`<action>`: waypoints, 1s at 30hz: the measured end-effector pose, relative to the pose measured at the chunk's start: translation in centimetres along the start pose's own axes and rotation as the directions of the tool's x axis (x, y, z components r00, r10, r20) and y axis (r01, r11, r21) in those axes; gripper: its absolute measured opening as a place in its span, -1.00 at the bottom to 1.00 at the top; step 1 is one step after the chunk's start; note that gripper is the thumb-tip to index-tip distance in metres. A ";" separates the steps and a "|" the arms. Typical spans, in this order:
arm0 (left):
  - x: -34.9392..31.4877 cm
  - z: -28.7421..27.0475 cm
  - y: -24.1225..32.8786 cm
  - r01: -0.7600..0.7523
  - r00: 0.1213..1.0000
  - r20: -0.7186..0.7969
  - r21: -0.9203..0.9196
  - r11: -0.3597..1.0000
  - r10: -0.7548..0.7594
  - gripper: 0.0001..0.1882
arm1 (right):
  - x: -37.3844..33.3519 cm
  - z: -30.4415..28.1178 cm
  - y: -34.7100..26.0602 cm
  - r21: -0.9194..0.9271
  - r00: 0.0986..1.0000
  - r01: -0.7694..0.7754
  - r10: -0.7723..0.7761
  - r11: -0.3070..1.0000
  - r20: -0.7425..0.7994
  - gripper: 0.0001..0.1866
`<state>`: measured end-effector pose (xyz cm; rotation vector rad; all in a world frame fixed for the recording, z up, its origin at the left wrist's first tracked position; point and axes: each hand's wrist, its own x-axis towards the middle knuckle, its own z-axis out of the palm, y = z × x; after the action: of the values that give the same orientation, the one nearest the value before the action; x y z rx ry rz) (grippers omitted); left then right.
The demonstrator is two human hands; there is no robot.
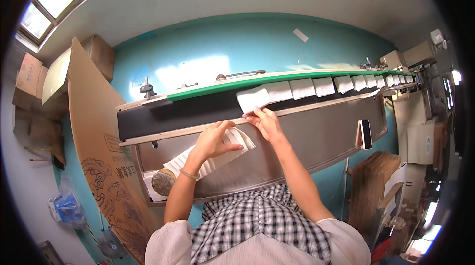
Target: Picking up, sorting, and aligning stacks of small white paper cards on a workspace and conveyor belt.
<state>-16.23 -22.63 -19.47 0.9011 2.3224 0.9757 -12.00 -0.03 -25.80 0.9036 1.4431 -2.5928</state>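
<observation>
White row: flat, light pieces (301, 88) set one after another along the far side of the black belt (183, 119), running from the middle to the far right.
Leftmost piece: the held piece (253, 99), tilted at the near end of the row, its lower corner at the right hand.
Right hand (267, 125): thumb and fingers together, clamped on the near edge of the held piece, just above the pale rail (307, 109).
Left hand (215, 141): thumb and fingers apart, spread across the upper end of the fanned stack (216, 162); how firmly it presses cannot be told.
Fanned stack: white, ridged layers lying aslant on the grey metal counter (297, 151), nearer the wearer than the belt.
Rounded lump (163, 182): mottled, at the stack's lower left end; its material cannot be told.
Green strip (237, 85): lengthwise along the belt's far side, behind the row.
Upright device (366, 134): dark-faced with a pale edge, at the counter's right side.
Cardboard sheet (91, 111): brown, standing at the counter's left end.
</observation>
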 end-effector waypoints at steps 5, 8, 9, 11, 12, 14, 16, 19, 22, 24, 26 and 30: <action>-0.2 0.1 -0.2 0.004 1.000 -0.014 0.005 1.000 -0.004 -0.22 | 0.3 1.3 0.9 -0.017 0.998 -0.031 0.030 0.999 -0.053 -0.73; -0.1 0.4 -0.9 -0.024 0.999 -0.047 0.016 1.000 0.025 -0.18 | -0.9 1.2 -0.1 -0.280 0.994 0.017 -0.047 0.960 -0.099 -0.71; -0.1 0.5 -1.5 -0.045 0.998 -0.044 0.010 0.999 0.045 -0.10 | -1.2 0.4 2.0 -0.401 0.986 0.154 -0.168 0.903 -0.001 -0.65; -0.3 -0.1 -1.3 -0.014 0.999 -0.032 0.044 0.999 0.016 -0.05 | -3.8 0.8 2.8 -0.660 0.945 0.318 -0.280 0.681 0.167 -0.53; -0.8 -0.2 -1.4 0.007 1.000 -0.009 0.080 0.997 -0.006 0.00 | -6.6 3.3 1.3 -0.787 0.937 0.334 -0.276 0.519 0.216 -0.46; -0.9 -0.4 -1.7 -0.041 0.998 -0.050 0.034 0.999 0.043 0.04 | -7.0 4.7 2.3 -0.829 0.939 0.309 -0.287 0.466 0.188 -0.45; -1.0 -0.8 -1.6 -0.031 0.999 -0.039 -0.002 1.000 0.031 0.04 | -5.8 4.0 3.9 -0.660 0.966 0.250 -0.226 0.708 0.124 -0.52; -1.1 -1.1 -1.5 0.017 1.000 -0.013 -0.016 1.000 -0.018 0.00 | -5.4 1.8 4.1 -0.363 0.992 0.076 -0.034 0.929 0.122 -0.59; -1.0 -1.1 -1.3 0.062 0.998 0.017 -0.002 0.998 -0.062 -0.03 | -6.1 0.6 1.2 -0.628 0.954 -0.103 0.254 0.772 0.157 -0.61; -1.1 -0.8 -1.2 0.057 0.998 0.017 0.016 0.998 -0.057 -0.05 | -5.5 0.4 0.3 -0.639 0.956 -0.062 0.230 0.766 0.183 -0.62; -0.9 -0.6 -1.4 -0.017 0.997 -0.082 -0.012 1.000 0.016 -0.12 | -4.6 1.4 -0.2 -0.640 0.945 0.054 0.168 0.766 0.281 -0.64; -1.0 -0.6 -1.3 -0.033 0.993 -0.111 -0.020 0.999 0.031 -0.14 | -4.9 1.1 0.8 -0.621 0.948 -0.022 0.214 0.784 0.236 -0.66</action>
<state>-16.40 -24.34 -19.96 0.8988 2.3910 1.0879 -8.17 -2.52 -23.50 0.4679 1.8727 -1.8425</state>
